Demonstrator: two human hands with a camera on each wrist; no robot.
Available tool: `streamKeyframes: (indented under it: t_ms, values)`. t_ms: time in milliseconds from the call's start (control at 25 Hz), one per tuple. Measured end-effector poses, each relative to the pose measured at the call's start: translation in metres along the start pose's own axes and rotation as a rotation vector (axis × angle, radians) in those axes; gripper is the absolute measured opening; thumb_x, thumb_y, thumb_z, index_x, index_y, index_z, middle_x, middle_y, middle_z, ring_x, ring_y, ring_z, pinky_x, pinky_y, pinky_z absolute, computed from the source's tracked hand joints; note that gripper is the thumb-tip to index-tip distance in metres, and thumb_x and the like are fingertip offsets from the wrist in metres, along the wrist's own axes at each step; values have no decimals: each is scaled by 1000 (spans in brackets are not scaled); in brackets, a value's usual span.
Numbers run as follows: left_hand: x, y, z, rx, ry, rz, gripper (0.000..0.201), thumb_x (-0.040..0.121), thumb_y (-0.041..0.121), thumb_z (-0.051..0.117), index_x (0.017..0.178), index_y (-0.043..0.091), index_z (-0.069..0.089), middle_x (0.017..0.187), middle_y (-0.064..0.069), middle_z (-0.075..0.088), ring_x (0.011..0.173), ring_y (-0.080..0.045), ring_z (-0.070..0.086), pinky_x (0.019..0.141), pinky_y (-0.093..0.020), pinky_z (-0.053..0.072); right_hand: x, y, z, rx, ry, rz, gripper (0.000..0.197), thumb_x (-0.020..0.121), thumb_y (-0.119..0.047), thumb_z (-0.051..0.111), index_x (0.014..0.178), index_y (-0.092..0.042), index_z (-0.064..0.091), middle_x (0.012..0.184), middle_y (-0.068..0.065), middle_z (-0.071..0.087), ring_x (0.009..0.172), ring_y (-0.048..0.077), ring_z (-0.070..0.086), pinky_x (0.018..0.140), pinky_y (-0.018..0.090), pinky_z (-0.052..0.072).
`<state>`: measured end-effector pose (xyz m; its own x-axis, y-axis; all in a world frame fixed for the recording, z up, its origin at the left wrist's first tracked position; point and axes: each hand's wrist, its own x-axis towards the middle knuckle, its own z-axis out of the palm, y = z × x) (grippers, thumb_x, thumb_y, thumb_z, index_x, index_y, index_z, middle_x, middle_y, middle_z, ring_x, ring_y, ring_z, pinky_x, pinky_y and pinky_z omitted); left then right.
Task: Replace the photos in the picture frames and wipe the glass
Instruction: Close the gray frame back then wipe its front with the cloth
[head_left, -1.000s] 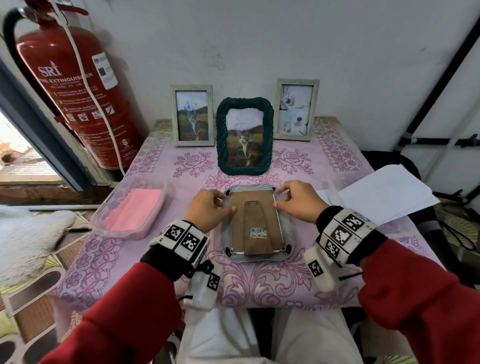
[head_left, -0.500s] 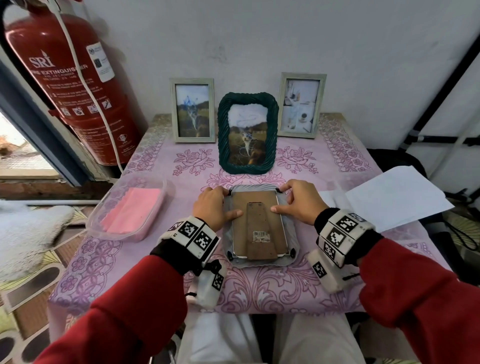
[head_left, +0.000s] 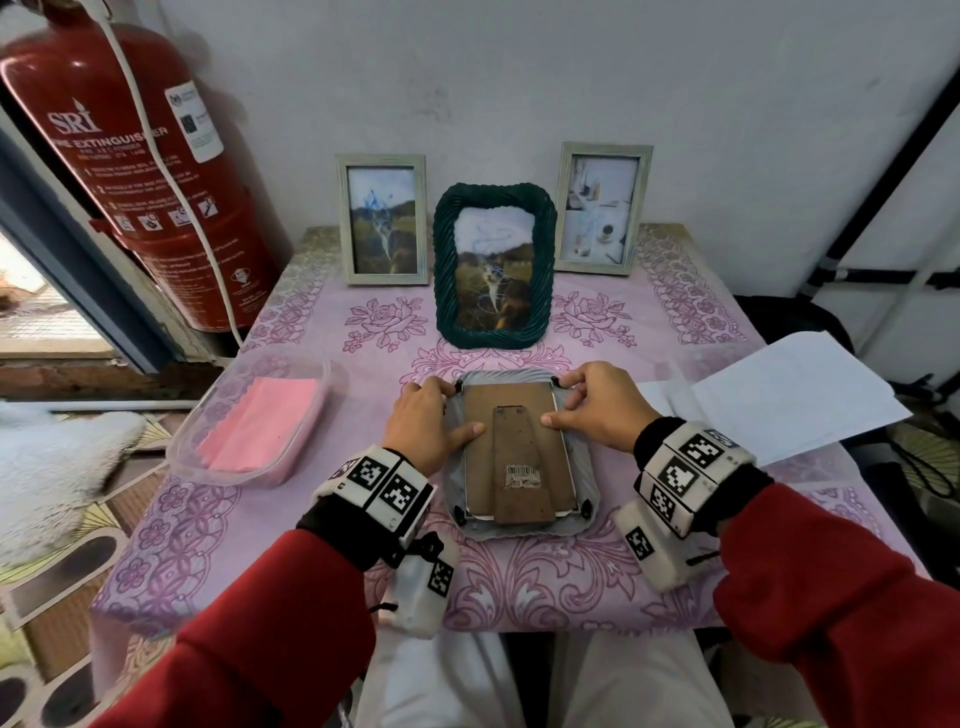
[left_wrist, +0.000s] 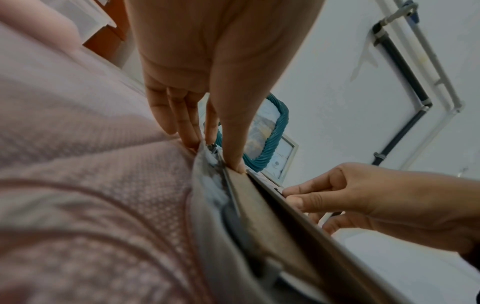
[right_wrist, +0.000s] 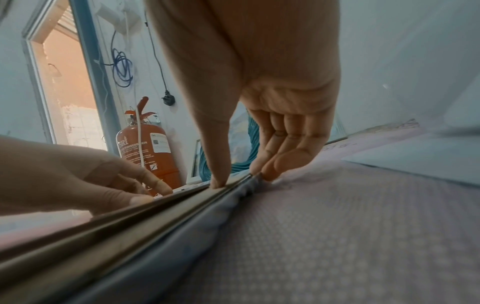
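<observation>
A grey picture frame (head_left: 584, 467) lies face down on the pink tablecloth, its brown backboard (head_left: 480, 467) and stand facing up. My left hand (head_left: 457, 410) holds its upper left corner, fingers over the outer rim and thumb pressed on the backboard (left_wrist: 262, 201). My right hand (head_left: 558, 402) holds the upper right corner the same way; its thumb and fingers (right_wrist: 270, 168) close on the edge by a small black clip. Behind it stand a green rope frame (head_left: 493, 270) and two pale wooden frames (head_left: 383, 218) (head_left: 602, 208), all with photos.
A clear plastic tub (head_left: 179, 447) with a pink cloth (head_left: 260, 426) sits left of the frame. White paper sheets (head_left: 779, 400) lie at the right edge of the table. A red fire extinguisher (head_left: 130, 156) stands against the wall at the left.
Both thumbs have moved from the frame's top corners down onto the backboard. The frame itself has stayed where it lay.
</observation>
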<state>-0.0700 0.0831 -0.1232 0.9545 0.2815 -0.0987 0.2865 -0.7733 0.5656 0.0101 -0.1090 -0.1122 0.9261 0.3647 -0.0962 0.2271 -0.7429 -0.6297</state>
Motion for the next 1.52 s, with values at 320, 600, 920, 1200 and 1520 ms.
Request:
streamKeyframes:
  t_ms: [320,600,920,1200,1520]
  values:
    - [-1,-1,-1,-175,6,-25,55,74,28,77,118,7,50,99,-16,56,97,-33,53,89,-42,48,-4,-3,3,55,32,-5,45,72,-18,80,109,1,61,80,5,62,84,15,57,87,26,43]
    - [-3,1,0,-132,5,-8,54,77,28,74,123,9,52,115,-18,54,106,-31,52,94,-40,45,-6,-3,1,97,0,-16,47,74,-15,78,114,1,59,81,5,61,82,14,56,83,23,42]
    - [-4,1,-1,-181,-13,-6,58,77,27,74,127,10,51,114,-21,56,105,-33,55,93,-44,46,-8,-4,-1,75,-15,-46,46,75,-16,77,114,1,59,82,5,61,80,14,56,80,25,43]
    - [-3,-2,-2,-213,-36,0,56,76,26,75,126,11,53,104,-18,53,93,-34,55,89,-42,49,-7,-2,-1,44,-28,-73,44,76,-17,76,113,1,59,82,3,60,80,13,55,75,20,39]
    - [-5,-1,-4,-127,-82,61,57,81,27,69,131,24,42,113,-18,47,103,-32,51,95,-44,45,-4,1,-6,58,-91,-123,58,78,-15,74,129,-11,47,70,-7,50,64,4,46,57,7,36]
